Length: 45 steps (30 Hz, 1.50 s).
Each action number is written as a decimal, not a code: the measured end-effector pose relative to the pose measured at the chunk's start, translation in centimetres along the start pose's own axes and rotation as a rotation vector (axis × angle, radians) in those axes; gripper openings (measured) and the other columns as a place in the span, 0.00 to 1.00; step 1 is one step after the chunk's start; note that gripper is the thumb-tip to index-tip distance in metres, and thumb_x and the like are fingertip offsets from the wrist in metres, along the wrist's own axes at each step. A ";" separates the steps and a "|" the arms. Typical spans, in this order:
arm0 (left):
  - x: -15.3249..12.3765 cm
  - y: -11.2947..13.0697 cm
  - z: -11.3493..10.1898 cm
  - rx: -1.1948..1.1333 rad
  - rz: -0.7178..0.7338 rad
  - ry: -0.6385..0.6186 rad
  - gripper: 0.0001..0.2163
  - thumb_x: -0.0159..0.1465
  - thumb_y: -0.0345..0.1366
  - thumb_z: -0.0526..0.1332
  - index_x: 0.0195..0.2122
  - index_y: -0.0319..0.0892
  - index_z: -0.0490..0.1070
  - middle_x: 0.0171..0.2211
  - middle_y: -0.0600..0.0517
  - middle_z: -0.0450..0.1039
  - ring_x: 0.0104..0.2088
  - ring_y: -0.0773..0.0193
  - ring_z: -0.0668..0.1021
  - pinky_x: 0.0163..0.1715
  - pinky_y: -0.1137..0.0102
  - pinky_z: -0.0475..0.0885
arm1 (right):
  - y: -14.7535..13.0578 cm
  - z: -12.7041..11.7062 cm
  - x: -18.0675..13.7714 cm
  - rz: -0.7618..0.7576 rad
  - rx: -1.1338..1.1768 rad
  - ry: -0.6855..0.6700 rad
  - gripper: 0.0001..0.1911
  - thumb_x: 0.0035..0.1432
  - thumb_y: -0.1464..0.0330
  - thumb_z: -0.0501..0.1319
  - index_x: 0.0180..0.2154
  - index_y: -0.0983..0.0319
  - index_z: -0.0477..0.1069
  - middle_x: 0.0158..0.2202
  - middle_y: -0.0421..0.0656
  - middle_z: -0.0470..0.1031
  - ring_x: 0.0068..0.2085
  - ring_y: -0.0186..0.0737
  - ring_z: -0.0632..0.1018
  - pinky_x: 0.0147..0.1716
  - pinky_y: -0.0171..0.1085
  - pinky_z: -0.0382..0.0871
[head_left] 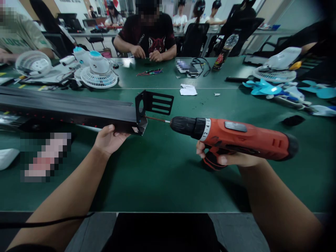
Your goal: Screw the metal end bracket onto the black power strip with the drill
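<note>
My right hand (pixel 231 157) is wrapped round the grip of a red and black cordless drill (pixel 249 138), which points left. A long thin bit (pixel 157 119) runs from its chuck to the end of a long black metal channel (pixel 105 113); whether a screw sits at the tip is too small to tell. My left hand (pixel 111 138) supports that channel from below near its right end, thumb on the front side and fingers partly hidden under it. A black slotted bracket (pixel 159 102) stands at the channel's end, sticking out to the right.
White fan parts (pixel 98 75) lie at the back left, and blue fan blades (pixel 264 87) at the right. A bottle (pixel 227 50), a coiled cable (pixel 201 66) and white paper (pixel 188 90) are on the green table (pixel 162 182). A person (pixel 149 35) works opposite.
</note>
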<state>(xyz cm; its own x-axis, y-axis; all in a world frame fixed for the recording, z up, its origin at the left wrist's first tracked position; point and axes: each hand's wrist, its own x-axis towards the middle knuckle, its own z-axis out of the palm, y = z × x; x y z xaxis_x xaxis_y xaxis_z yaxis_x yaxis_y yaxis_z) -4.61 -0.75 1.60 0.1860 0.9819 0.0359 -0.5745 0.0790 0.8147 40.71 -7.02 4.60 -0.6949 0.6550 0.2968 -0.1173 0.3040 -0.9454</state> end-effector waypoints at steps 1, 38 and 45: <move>0.0 0.0 0.0 -0.002 0.002 0.001 0.26 0.45 0.42 0.89 0.21 0.44 0.68 0.17 0.61 0.62 0.21 0.71 0.70 0.36 0.68 0.84 | 0.1 0.0 0.0 -0.008 0.005 0.001 0.26 0.68 0.57 0.79 0.63 0.57 0.82 0.52 0.51 0.87 0.44 0.46 0.90 0.39 0.37 0.90; 0.0 0.0 -0.1 -0.001 -0.007 0.006 0.25 0.46 0.42 0.88 0.22 0.45 0.69 0.16 0.61 0.60 0.22 0.68 0.73 0.36 0.68 0.84 | 0.0 0.2 -0.1 0.010 -0.007 0.024 0.25 0.68 0.58 0.78 0.63 0.55 0.83 0.52 0.51 0.87 0.45 0.48 0.89 0.36 0.38 0.90; 0.0 -0.1 0.1 0.004 -0.005 0.006 0.24 0.45 0.43 0.88 0.21 0.45 0.72 0.15 0.61 0.59 0.20 0.69 0.72 0.38 0.68 0.85 | -0.2 0.2 0.1 0.022 0.025 0.016 0.26 0.66 0.59 0.79 0.63 0.55 0.83 0.53 0.51 0.87 0.45 0.48 0.90 0.37 0.38 0.91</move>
<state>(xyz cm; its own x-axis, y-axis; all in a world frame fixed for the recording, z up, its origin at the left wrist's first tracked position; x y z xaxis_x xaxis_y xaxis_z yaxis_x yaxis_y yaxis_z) -4.49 -0.81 1.62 0.1842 0.9825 0.0281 -0.5702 0.0836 0.8173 40.55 -7.18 4.78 -0.6865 0.6721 0.2775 -0.1200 0.2716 -0.9549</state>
